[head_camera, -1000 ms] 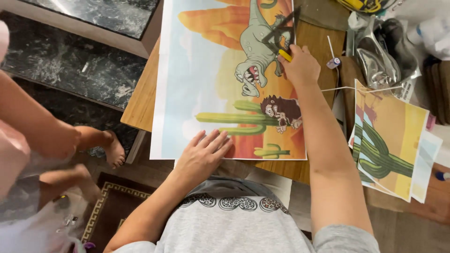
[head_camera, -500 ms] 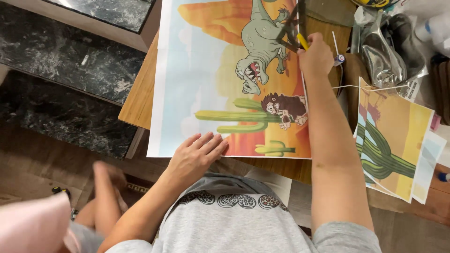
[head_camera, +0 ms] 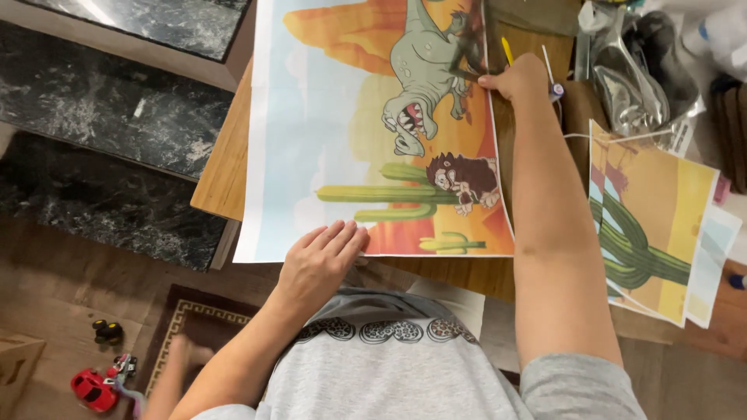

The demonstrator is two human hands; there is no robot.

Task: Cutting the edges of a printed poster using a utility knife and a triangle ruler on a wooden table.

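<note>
Left hand (head_camera: 317,260) flat, fingers together, pressing the poster (head_camera: 342,117) near its bottom edge. Right hand (head_camera: 520,78) curled around a yellow tool (head_camera: 506,51) at the poster's right edge. Risk: overhanging paper could slide or tear if the pressing hand lifts.

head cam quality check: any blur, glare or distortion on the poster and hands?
Head view: cartoon poster sharp and evenly lit, no glare on it; left hand and right hand crisp. Motion blur only at bottom left, on a small limb near the red toy car. Soft reflections on the dark marble surface. Plastic bags top right glint. Mild wide-angle stretch at the edges.
</note>
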